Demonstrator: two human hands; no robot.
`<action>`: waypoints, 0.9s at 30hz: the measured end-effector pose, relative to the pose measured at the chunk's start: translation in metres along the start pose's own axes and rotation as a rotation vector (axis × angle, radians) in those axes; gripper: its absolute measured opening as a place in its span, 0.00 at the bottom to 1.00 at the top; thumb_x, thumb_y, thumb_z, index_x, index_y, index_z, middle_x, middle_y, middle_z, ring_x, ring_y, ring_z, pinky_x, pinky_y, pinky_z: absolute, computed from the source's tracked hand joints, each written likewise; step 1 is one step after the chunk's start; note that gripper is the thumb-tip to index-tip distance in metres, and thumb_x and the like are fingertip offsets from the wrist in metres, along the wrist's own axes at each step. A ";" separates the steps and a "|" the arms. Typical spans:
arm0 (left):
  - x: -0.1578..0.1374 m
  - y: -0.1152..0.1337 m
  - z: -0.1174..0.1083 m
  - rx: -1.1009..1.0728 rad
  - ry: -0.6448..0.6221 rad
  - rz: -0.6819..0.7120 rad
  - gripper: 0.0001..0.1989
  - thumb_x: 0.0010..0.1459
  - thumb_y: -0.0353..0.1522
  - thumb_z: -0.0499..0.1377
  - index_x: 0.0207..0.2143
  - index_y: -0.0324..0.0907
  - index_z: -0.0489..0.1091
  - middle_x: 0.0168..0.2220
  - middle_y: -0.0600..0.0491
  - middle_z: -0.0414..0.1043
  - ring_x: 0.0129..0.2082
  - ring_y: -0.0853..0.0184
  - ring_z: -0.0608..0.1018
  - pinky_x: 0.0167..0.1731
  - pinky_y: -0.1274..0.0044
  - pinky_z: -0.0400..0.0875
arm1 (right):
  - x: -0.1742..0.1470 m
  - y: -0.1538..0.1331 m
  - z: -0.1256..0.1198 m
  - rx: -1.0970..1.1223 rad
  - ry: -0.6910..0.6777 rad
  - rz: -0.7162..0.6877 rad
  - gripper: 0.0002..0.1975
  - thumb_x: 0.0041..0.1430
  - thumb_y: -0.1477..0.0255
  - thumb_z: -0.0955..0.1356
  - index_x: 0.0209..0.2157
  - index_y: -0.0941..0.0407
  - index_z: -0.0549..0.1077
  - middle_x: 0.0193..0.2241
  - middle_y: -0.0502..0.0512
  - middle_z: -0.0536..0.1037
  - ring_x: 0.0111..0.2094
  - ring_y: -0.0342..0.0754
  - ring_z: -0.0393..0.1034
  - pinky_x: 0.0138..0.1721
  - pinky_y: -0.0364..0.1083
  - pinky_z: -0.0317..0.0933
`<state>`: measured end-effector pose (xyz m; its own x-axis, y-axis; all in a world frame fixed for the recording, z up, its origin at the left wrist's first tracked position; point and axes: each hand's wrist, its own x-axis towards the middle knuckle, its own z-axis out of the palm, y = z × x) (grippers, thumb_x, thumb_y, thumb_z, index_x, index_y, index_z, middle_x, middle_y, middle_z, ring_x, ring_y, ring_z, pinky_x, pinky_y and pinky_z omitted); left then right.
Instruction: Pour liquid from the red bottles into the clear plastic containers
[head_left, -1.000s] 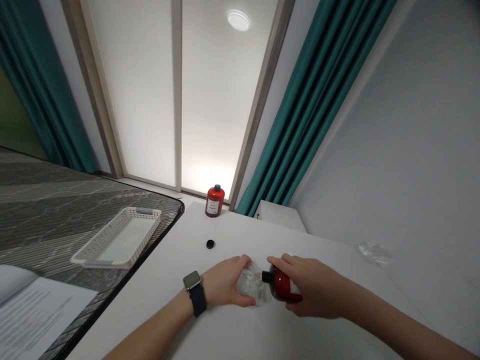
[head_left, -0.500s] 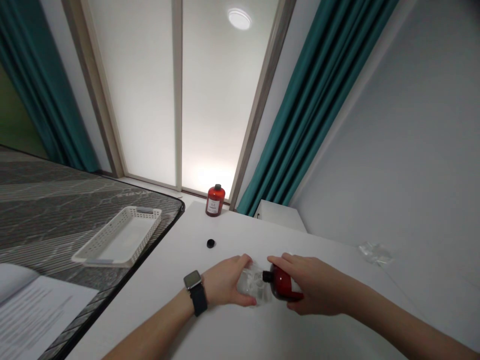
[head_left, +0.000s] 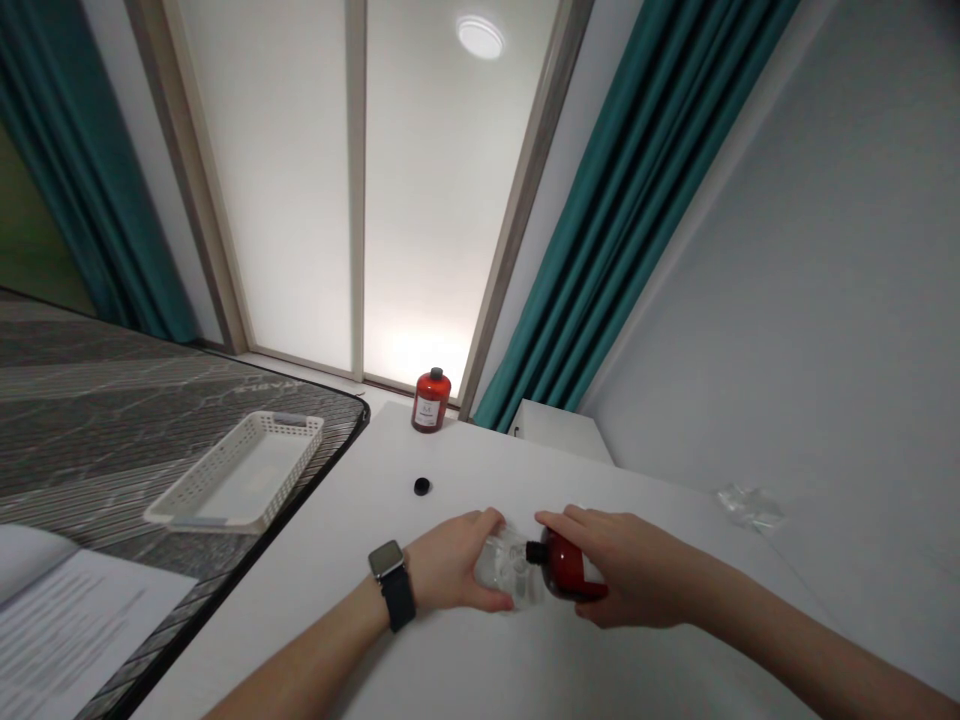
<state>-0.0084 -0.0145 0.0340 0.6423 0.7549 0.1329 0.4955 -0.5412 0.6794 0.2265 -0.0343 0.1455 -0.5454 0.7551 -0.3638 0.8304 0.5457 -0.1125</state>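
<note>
Barely anything has moved since the earlier frame: the left hand's [head_left: 454, 565] fingers wrap a clear container [head_left: 504, 572], while the right hand [head_left: 630, 572] grips a dark-red bottle [head_left: 570, 568] tipped sideways over the white table [head_left: 480, 455], its black neck at the container. Beyond them lies a small black cap [head_left: 422, 486], and at the far edge a second red bottle [head_left: 431, 405] stands upright.
</note>
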 end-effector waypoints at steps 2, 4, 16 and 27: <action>0.000 0.000 0.000 -0.001 -0.001 0.001 0.33 0.44 0.43 0.70 0.48 0.41 0.63 0.45 0.44 0.74 0.43 0.52 0.77 0.42 0.68 0.70 | 0.001 0.000 0.000 0.001 0.000 0.000 0.44 0.44 0.68 0.73 0.63 0.52 0.57 0.50 0.61 0.72 0.45 0.60 0.70 0.43 0.52 0.61; 0.000 0.000 0.001 0.003 -0.005 0.000 0.33 0.44 0.43 0.70 0.49 0.41 0.62 0.45 0.44 0.73 0.43 0.52 0.77 0.42 0.69 0.69 | 0.001 0.000 -0.001 0.001 -0.001 0.000 0.44 0.43 0.68 0.73 0.63 0.53 0.57 0.50 0.61 0.72 0.45 0.60 0.70 0.43 0.52 0.61; 0.000 -0.003 0.001 0.019 -0.007 0.025 0.33 0.45 0.44 0.70 0.49 0.40 0.61 0.45 0.44 0.73 0.42 0.53 0.77 0.42 0.69 0.69 | 0.001 -0.001 -0.003 -0.013 -0.014 0.005 0.45 0.43 0.67 0.73 0.63 0.53 0.57 0.50 0.61 0.72 0.45 0.60 0.70 0.42 0.52 0.61; 0.000 -0.001 0.000 0.006 -0.014 0.016 0.34 0.44 0.43 0.71 0.49 0.40 0.62 0.45 0.43 0.73 0.43 0.52 0.77 0.43 0.68 0.70 | 0.000 0.000 -0.001 -0.023 -0.007 -0.011 0.44 0.43 0.67 0.73 0.63 0.52 0.57 0.49 0.60 0.72 0.44 0.60 0.71 0.40 0.51 0.61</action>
<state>-0.0086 -0.0144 0.0334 0.6582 0.7409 0.1337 0.4887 -0.5555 0.6727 0.2263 -0.0337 0.1465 -0.5538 0.7465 -0.3689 0.8214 0.5624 -0.0950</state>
